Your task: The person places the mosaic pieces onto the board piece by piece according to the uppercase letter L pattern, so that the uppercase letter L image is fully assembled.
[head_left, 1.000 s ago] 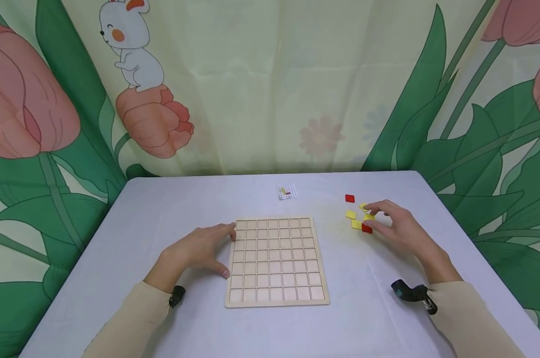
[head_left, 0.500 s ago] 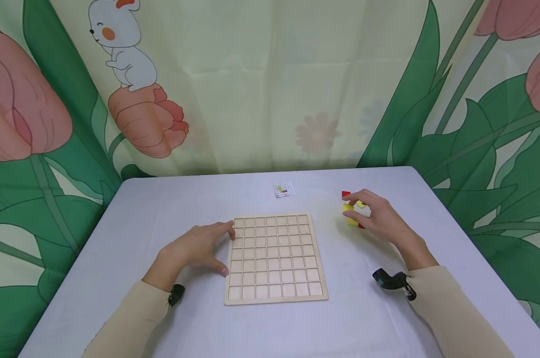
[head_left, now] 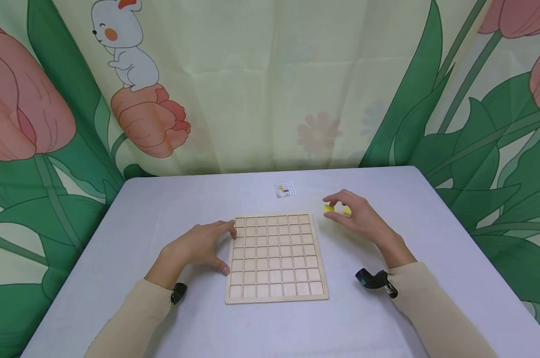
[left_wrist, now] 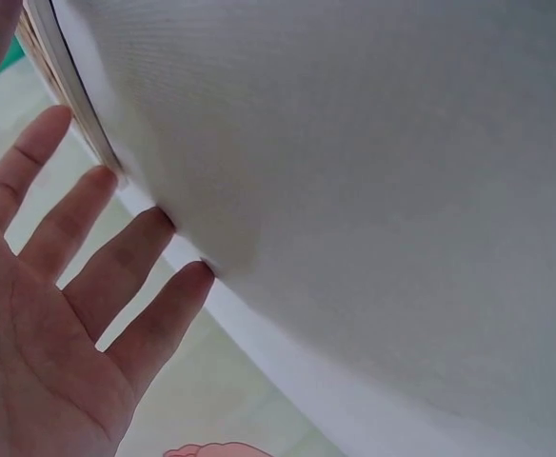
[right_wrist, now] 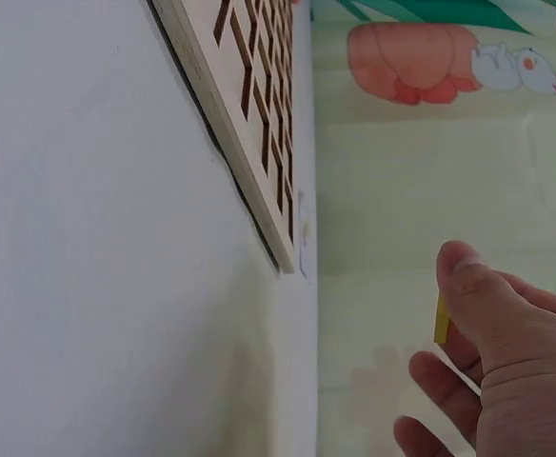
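Observation:
A pale wooden board (head_left: 274, 258) with a grid of square recesses lies on the table. My left hand (head_left: 198, 251) rests against its left edge, thumb near the lower part and fingers near the top corner; in the left wrist view those fingers (left_wrist: 130, 257) are spread and nearly straight. Beyond the board's upper right corner, my right hand (head_left: 363, 219) pinches a yellow square tile (head_left: 329, 209) between thumb and finger. The same tile appears edge-on in the right wrist view (right_wrist: 441, 320). Behind the hand another bit of yellow tile (head_left: 347, 211) shows; the other loose tiles are hidden.
A small printed grid card (head_left: 285, 189) with coloured squares lies behind the board. White cloth covers the table (head_left: 270, 328), and a printed curtain (head_left: 252, 99) hangs along its back edge. Each wrist carries a black device.
My right hand has come left from the pile of red and yellow tiles toward the board, carrying a yellow tile. My left hand stays at the board's edge.

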Action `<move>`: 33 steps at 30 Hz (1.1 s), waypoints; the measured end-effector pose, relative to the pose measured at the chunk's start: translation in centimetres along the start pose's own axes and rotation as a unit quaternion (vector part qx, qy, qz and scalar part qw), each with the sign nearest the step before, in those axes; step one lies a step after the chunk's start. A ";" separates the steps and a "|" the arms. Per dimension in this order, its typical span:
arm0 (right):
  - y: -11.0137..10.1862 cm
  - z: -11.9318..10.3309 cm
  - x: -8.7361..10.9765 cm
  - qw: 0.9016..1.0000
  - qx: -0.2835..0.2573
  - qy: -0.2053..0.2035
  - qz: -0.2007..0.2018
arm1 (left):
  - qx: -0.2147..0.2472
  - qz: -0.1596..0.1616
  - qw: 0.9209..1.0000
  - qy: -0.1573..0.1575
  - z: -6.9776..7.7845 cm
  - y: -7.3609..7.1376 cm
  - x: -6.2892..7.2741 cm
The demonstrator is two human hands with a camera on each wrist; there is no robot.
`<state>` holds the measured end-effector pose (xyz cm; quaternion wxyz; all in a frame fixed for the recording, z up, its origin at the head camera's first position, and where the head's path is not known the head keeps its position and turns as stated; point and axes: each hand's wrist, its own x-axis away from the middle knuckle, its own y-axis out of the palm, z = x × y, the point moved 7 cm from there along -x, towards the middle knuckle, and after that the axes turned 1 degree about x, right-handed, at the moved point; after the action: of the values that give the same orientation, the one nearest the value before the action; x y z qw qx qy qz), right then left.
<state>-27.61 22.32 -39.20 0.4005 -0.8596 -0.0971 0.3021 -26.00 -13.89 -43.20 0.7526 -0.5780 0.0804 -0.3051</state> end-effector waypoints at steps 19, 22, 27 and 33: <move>4.4 -3.1 -3.6 0.998 -0.034 0.004 -0.051 | -0.006 -0.007 1.000 -0.002 0.3 -0.4 0.0; 4.9 -3.4 -4.2 0.997 -0.038 0.003 -0.067 | -0.013 -0.001 1.000 -0.004 0.2 -0.6 0.1; 5.5 -3.8 -4.7 0.996 -0.038 0.002 -0.077 | -0.011 0.000 1.000 0.004 0.4 -0.4 -0.1; 6.3 -4.5 -5.3 0.996 -0.042 -0.014 -0.083 | -0.013 0.002 1.000 0.004 0.4 -0.3 -0.4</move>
<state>-29.65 13.17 -39.33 0.3867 -0.8603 -0.1865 0.2749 -26.24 -13.36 -42.90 0.7453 -0.5863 0.0881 -0.3049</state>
